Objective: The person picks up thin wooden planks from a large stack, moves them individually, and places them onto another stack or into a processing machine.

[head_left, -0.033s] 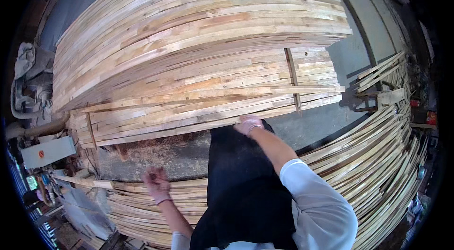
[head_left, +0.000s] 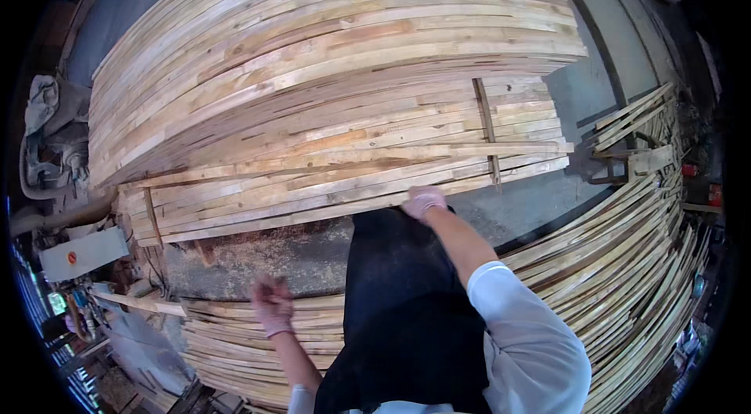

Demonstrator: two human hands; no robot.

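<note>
- Head view has the right hand [head_left: 425, 201], in a pink glove, resting on the near edge of the lower stack of wood strips [head_left: 352, 179]; the fingers look curled over one strip's edge, but I can't tell if it's really gripped or just touched.
- That stack sits straight ahead across a gap of grey floor with sawdust [head_left: 266, 246], under the big upper pile of planks [head_left: 336, 46].
- Left hand [head_left: 273, 306], gloved too, hovers blurry just above the near pile of strips [head_left: 235, 336] at the lower left; looks half closed on nothing that I can see, honestly can't tell.
- Risk one, I'd say: pulling a strip from the lower stack could drag its neighbours along, since they lie loose and only thin cross sticks [head_left: 486, 132] separate the layers.
- Risk two: the upper pile overhangs, so a tug underneath might shift it toward the person.
- Splinters seem likely, thin gloves and rough edges.
- The dark apron [head_left: 399, 304] could snag on a strip end, and the curved heap on the right [head_left: 626, 257] crowds the elbow.
</note>
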